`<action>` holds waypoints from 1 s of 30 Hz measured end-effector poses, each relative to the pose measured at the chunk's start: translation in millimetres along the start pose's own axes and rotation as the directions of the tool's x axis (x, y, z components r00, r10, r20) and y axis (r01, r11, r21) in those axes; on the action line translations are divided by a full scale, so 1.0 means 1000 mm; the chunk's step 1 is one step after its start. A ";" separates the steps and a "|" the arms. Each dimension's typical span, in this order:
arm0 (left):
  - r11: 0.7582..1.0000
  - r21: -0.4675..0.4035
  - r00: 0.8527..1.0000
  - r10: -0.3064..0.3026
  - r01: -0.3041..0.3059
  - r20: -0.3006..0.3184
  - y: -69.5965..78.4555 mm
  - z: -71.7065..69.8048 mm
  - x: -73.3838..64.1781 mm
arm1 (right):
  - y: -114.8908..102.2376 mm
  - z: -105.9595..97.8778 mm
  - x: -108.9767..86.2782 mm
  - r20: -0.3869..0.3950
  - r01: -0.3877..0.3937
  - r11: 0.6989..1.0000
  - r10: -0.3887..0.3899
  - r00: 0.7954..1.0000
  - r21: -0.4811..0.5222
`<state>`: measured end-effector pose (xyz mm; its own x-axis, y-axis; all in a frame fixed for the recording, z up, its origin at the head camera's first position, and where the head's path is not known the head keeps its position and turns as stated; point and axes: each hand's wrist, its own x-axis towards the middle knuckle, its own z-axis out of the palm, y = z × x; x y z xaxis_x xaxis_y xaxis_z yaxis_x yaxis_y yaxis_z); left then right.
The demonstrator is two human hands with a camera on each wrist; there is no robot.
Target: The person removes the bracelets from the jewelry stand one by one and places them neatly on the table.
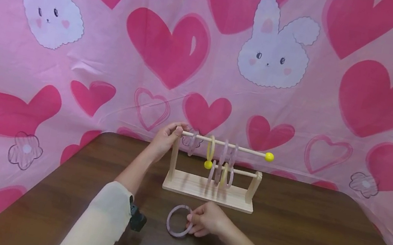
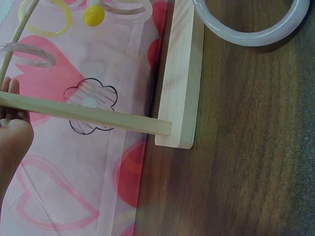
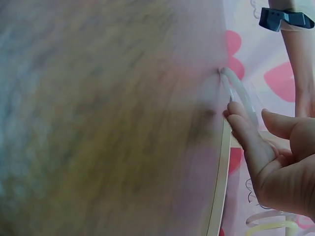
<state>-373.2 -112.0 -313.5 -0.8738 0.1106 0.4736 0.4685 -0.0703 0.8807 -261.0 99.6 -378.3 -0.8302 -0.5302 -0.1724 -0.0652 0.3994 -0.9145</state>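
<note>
A pink backdrop (image 1: 166, 48) printed with hearts and white rabbits is hung behind a dark wood-grain bench (image 1: 299, 230), its lower edge met by the bench's far side. The left arm is stretched forward, its pale sleeve (image 1: 98, 219) pushed up and a black device (image 1: 138, 220) worn at the cuff. By the left hand (image 1: 167, 140) the top of the wooden rack's (image 1: 204, 190) left post is gripped, the fingers wrapped round it. Right of those fingers, lilac and yellow rings (image 1: 211, 149) are hung along the upper rod (image 1: 250, 150), which is tipped with a yellow ball (image 1: 269, 157); more are carried lower down. The right forearm is brought in from the right, and a loose lilac ring (image 1: 177, 235) is pinched by the right hand (image 1: 208, 219) — fingers closed on its right edge, the hoop left of them, nearer than the rack.
</note>
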 end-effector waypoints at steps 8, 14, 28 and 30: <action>1.000 0.007 1.000 -0.010 0.010 -0.007 0.000 0.000 0.000 | 0.002 -0.001 -0.001 0.001 -0.018 0.999 0.018 1.000 -0.026; 1.000 0.005 1.000 -0.006 0.006 0.004 0.000 0.000 -0.001 | 0.000 -0.002 -0.005 -0.024 -0.035 0.998 0.034 0.999 -0.050; 0.999 0.001 0.999 -0.037 0.037 -0.009 -0.001 0.000 -0.001 | 0.001 -0.007 -0.012 -0.005 -0.024 0.997 0.023 1.000 -0.079; 0.999 -0.004 0.999 -0.032 0.032 -0.012 0.000 0.000 -0.001 | 0.001 -0.008 -0.012 -0.008 -0.026 0.995 0.025 1.000 -0.095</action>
<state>-372.7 -111.9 -314.0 -0.8899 0.1006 0.4449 0.4396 -0.0707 0.8954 -255.4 112.0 -373.9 -0.8359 -0.5141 -0.1922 -0.0963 0.4822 -0.8708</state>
